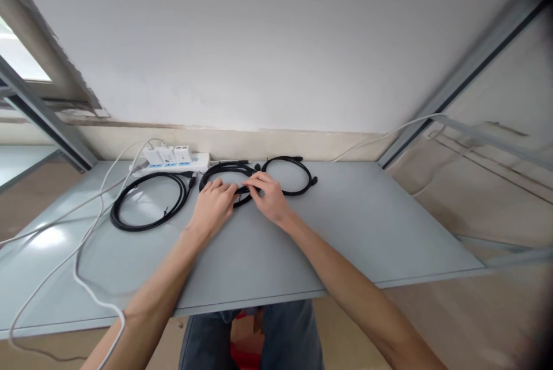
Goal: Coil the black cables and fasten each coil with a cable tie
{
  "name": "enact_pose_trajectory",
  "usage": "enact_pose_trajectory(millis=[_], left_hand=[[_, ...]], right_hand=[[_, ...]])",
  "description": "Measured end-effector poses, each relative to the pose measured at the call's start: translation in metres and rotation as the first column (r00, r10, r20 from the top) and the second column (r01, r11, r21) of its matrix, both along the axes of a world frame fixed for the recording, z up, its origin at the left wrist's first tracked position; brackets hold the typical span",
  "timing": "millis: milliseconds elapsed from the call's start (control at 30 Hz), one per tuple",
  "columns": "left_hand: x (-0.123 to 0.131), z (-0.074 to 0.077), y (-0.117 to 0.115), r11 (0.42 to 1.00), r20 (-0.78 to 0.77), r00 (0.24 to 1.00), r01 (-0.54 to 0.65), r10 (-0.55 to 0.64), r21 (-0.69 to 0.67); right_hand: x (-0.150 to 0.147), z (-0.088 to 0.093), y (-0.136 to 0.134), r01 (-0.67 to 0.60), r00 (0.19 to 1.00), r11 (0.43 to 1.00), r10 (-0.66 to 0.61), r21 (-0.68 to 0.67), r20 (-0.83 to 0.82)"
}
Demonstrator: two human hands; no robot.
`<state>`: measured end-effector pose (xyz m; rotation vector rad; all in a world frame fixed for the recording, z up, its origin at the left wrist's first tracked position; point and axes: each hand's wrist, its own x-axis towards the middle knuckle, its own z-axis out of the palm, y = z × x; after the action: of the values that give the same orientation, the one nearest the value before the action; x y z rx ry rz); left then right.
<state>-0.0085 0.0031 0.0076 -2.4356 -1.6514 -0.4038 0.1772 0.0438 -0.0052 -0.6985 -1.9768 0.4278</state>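
A coiled black cable point(224, 166) lies on the grey shelf-table in front of me, with both hands at its near side. My left hand point(216, 202) has its fingers curled over the front of this coil. Just to the right, my right hand point(266, 194) pinches with thumb and forefinger at the coil's near right part; what exactly sits between the fingertips is too small to make out. Part of the coil is hidden behind the hands. On the left rests another black cable coil point(116, 213) with a small tie on it. A third black coil point(298, 192) lies right of my hands.
A white power strip point(201, 161) with several plugged-in adapters stands by the wall. White cords point(88, 234) trail across the left of the grey tabletop point(371, 231) and over its front edge. Metal posts point(453, 79) rise at both sides.
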Motion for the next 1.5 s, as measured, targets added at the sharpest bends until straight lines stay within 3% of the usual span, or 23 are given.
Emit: enact_pose_trajectory(millis=[300, 433, 600, 667, 833, 1067, 1167, 1300, 1400, 1500], left_hand=[[0.002, -0.007, 0.002, 1.0, 0.125, 0.992, 0.014, -0.018, 0.027], [-0.002, -0.003, 0.001, 0.996, 0.111, 0.991, 0.063, -0.069, 0.059], [-0.005, 0.001, -0.001, 0.989, 0.101, 0.985, 0.137, -0.142, 0.051], [-0.004, 0.0, -0.001, 0.986, 0.104, 0.982, 0.15, -0.157, 0.069], [-0.004, -0.004, -0.003, 0.967, 0.124, 0.969, 0.189, -0.212, 0.173], [-0.011, -0.01, 0.0, 0.939, 0.16, 0.969, 0.127, -0.186, 0.32], [-0.007, -0.014, 0.003, 0.943, 0.124, 0.97, 0.165, -0.208, 0.29], [0.0, -0.02, 0.005, 0.955, 0.065, 0.974, 0.197, -0.216, 0.224], [0.002, -0.022, 0.006, 0.957, 0.04, 0.971, 0.226, -0.237, 0.18], [0.002, -0.021, 0.006, 0.951, 0.043, 0.957, 0.279, -0.287, 0.134]], right_hand=[[-0.001, 0.006, -0.004, -0.023, 1.0, 0.997, 0.022, -0.073, -0.009], [-0.002, 0.015, -0.009, 0.045, 0.997, 0.995, -0.05, -0.085, -0.054], [0.0, 0.02, -0.009, -0.017, 0.99, 0.987, -0.007, -0.162, -0.144], [0.001, 0.021, -0.009, 0.017, 0.98, 0.987, -0.048, -0.159, -0.193], [0.006, 0.023, -0.015, 0.264, 0.867, 0.962, -0.27, -0.073, -0.418], [0.006, 0.022, -0.015, 0.367, 0.732, 0.93, -0.311, -0.035, -0.606], [0.005, 0.022, -0.017, 0.355, 0.753, 0.935, -0.272, 0.022, -0.599], [-0.001, 0.017, -0.023, 0.278, 0.85, 0.954, -0.19, 0.112, -0.492], [-0.008, 0.01, -0.024, 0.241, 0.898, 0.969, -0.202, 0.053, -0.391], [-0.012, 0.004, -0.021, 0.237, 0.906, 0.968, -0.252, -0.087, -0.34]])
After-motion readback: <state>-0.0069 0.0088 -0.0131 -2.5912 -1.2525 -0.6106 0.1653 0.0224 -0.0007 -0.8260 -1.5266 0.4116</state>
